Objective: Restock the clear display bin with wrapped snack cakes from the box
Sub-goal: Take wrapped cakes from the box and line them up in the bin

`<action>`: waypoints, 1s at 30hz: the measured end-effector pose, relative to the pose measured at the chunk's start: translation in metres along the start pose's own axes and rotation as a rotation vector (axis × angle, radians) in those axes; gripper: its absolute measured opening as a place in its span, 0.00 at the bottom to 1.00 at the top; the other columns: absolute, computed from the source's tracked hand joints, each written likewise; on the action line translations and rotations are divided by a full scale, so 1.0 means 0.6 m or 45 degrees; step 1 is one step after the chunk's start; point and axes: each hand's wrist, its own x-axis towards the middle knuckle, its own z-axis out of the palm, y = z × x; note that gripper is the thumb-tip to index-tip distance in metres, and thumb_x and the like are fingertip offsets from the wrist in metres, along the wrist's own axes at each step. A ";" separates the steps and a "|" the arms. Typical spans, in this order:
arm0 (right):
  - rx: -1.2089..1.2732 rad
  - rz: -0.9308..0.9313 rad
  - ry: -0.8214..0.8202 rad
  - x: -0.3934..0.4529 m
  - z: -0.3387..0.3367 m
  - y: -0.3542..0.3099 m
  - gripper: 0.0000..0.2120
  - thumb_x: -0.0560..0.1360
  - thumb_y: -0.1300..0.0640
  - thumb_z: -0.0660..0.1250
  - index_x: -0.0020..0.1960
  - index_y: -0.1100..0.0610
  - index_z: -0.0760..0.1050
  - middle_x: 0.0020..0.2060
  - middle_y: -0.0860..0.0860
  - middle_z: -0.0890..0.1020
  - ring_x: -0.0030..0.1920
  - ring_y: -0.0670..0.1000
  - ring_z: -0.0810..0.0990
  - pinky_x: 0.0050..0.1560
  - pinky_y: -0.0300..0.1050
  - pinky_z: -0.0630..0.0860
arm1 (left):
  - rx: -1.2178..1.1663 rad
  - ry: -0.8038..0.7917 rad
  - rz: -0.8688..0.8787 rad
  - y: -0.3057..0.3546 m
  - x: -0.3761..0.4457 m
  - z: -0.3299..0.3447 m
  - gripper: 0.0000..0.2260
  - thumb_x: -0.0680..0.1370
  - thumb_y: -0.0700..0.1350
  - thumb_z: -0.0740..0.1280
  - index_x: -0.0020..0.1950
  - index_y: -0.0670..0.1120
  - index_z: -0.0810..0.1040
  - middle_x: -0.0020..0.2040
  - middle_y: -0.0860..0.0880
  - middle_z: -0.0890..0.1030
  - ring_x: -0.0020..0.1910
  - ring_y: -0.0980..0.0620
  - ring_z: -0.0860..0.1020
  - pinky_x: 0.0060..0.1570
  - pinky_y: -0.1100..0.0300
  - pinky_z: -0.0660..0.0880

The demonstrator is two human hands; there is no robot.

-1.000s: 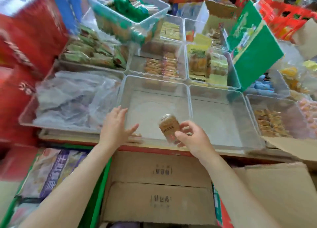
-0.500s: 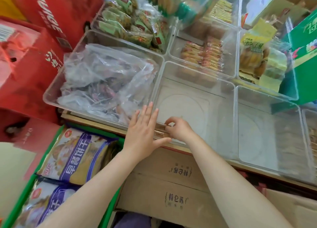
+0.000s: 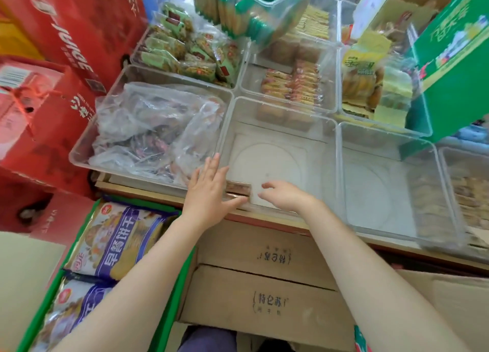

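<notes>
two hands, one snack cake, two cardboard boxes

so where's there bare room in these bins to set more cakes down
Most of the middle clear bin floor is bare, from the right hand back to its far wall; only snack cakes line its front-left corner. The next bin right is bare too. The bag-filled bin and back row are crowded.

Support: wooden shelf with a red front edge | Directly on it: clear plastic bins set side by side in rows | Near row: bag-filled bin, clear display bin, bare-floored bin | Far row: bins of wrapped snacks
</notes>
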 end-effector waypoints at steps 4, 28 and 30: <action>0.232 -0.187 0.324 -0.154 -0.017 0.104 0.14 0.83 0.53 0.57 0.65 0.50 0.76 0.62 0.47 0.79 0.61 0.47 0.76 0.56 0.42 0.72 | -0.252 0.254 0.072 0.083 -0.026 -0.011 0.19 0.80 0.49 0.67 0.68 0.42 0.77 0.77 0.39 0.68 0.76 0.39 0.66 0.74 0.40 0.62; 0.205 0.341 0.352 -0.512 -0.104 0.812 0.27 0.82 0.45 0.62 0.78 0.53 0.64 0.75 0.53 0.69 0.72 0.55 0.70 0.69 0.50 0.69 | -0.812 -0.115 0.435 0.840 -0.246 0.276 0.28 0.75 0.34 0.69 0.71 0.55 0.70 0.81 0.61 0.50 0.81 0.54 0.52 0.77 0.44 0.61; 0.291 0.261 0.417 -0.481 -0.109 0.810 0.22 0.82 0.48 0.63 0.73 0.54 0.70 0.69 0.54 0.75 0.66 0.54 0.75 0.64 0.50 0.73 | -0.814 -0.108 0.431 0.841 -0.247 0.275 0.28 0.75 0.34 0.69 0.71 0.55 0.70 0.80 0.61 0.51 0.80 0.56 0.52 0.78 0.47 0.60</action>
